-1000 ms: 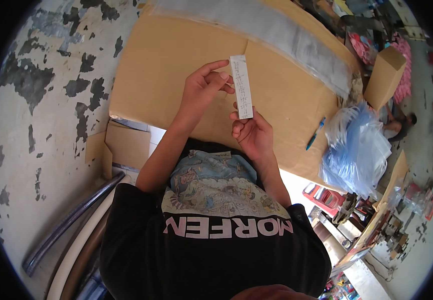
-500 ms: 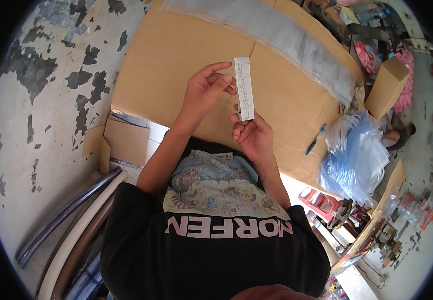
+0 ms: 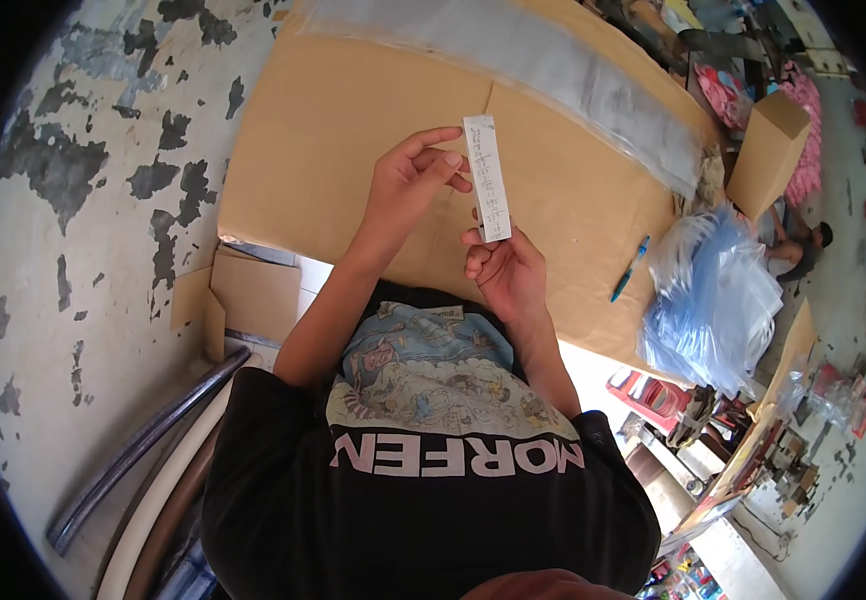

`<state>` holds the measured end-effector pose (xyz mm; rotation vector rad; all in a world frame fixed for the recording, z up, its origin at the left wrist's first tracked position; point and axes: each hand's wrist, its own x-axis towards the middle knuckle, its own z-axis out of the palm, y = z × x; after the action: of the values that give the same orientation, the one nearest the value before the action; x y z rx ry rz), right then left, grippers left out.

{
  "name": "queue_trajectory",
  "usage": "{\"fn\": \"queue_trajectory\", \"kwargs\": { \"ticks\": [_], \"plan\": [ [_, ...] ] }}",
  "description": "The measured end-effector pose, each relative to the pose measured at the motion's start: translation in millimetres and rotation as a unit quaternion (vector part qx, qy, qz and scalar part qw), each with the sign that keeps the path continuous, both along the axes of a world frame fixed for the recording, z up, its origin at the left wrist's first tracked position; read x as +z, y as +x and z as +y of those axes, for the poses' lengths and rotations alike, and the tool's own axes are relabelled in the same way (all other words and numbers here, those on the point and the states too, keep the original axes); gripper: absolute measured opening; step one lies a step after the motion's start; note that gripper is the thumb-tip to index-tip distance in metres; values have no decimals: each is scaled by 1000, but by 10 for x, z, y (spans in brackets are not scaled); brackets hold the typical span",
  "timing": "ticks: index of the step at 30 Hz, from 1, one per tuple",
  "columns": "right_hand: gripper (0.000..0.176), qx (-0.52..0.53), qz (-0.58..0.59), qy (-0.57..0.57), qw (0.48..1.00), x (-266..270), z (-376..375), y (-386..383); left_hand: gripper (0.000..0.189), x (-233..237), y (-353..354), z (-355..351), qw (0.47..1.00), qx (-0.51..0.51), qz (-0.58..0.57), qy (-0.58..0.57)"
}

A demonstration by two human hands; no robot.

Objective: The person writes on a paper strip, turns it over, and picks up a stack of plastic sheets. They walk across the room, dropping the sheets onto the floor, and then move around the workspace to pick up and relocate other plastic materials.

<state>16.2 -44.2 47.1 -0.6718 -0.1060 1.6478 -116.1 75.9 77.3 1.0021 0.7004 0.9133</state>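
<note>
A narrow strip of white paper (image 3: 488,185) stands nearly upright over the table, covered with a column of handwritten marks too small to read. Its lower end is pinched between the thumb and fingers of my right hand (image 3: 508,275). At the strip's left edge is my left hand (image 3: 415,180), thumb and bent fingers closed against that edge, with the index finger stretched towards the upper corner. Beneath both hands lies the brown cardboard-covered table top (image 3: 353,110). A blue pen (image 3: 631,268) rests on it to the right of my right hand.
A heap of clear plastic bags (image 3: 708,300) lies at the table's right edge, near an open cardboard box (image 3: 768,150). Plastic sheeting (image 3: 573,75) stretches across the far side. Rolls (image 3: 168,470) lean at lower left by a peeling wall. Another person (image 3: 798,250) sits far right.
The view has shifted slightly, so the surroundings sit a little differently. Both hands and the paper strip keep nearly the same pose.
</note>
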Motion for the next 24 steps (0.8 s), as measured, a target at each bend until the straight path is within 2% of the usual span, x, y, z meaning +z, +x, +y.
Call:
{"fn": "queue_trajectory", "kwargs": {
  "ticks": [24],
  "plan": [
    [35, 6, -14, -4, 1000, 43, 13, -54, 29, 11, -24, -22, 1000, 11, 15, 17]
  ]
}}
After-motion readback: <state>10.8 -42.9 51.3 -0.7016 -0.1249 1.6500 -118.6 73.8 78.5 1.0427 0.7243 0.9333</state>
